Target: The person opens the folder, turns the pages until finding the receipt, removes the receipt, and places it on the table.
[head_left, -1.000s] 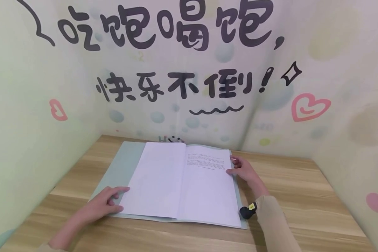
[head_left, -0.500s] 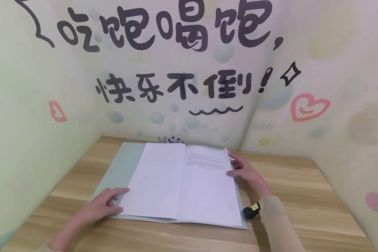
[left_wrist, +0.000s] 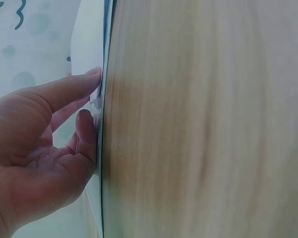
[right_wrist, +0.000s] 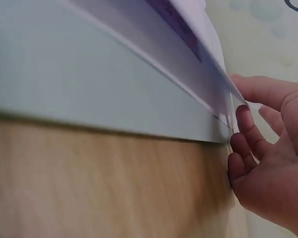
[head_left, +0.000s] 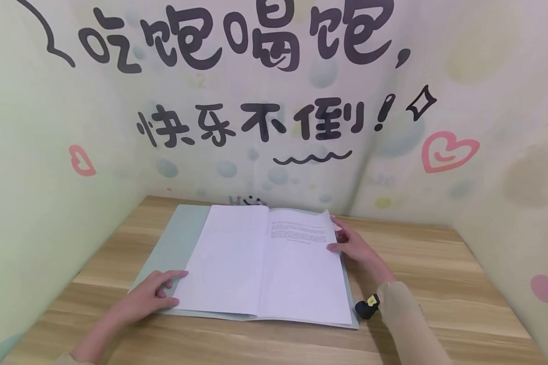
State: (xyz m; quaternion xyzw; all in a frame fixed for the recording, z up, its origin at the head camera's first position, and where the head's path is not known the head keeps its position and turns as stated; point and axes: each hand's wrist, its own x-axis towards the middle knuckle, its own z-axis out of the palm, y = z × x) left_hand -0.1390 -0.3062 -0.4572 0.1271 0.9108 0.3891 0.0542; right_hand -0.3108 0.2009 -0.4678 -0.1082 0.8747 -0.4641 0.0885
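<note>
1. Head view: an open booklet (head_left: 262,263) lies on the wooden table (head_left: 415,263), its spine running away from the person. The right page (head_left: 303,284) spreads leftward from the right hand (head_left: 353,248), which is at its outer edge near the far corner; that corner tips up. By my judgement this is the key relation: free edge at the right hand, bound edge across at the spine, long axis near to far. The left hand (head_left: 150,294) is farther off, beyond the spine, at the outer edge of the left page (head_left: 224,253).

2. Left wrist view: thumb and forefinger are spread apart, touching the paper's edge without gripping it.

3. Right wrist view: thumb and fingers are nearly together, with the raised page's edge apparently pinched between them. Its underside carries a dark purple patch (right_wrist: 179,29).
</note>
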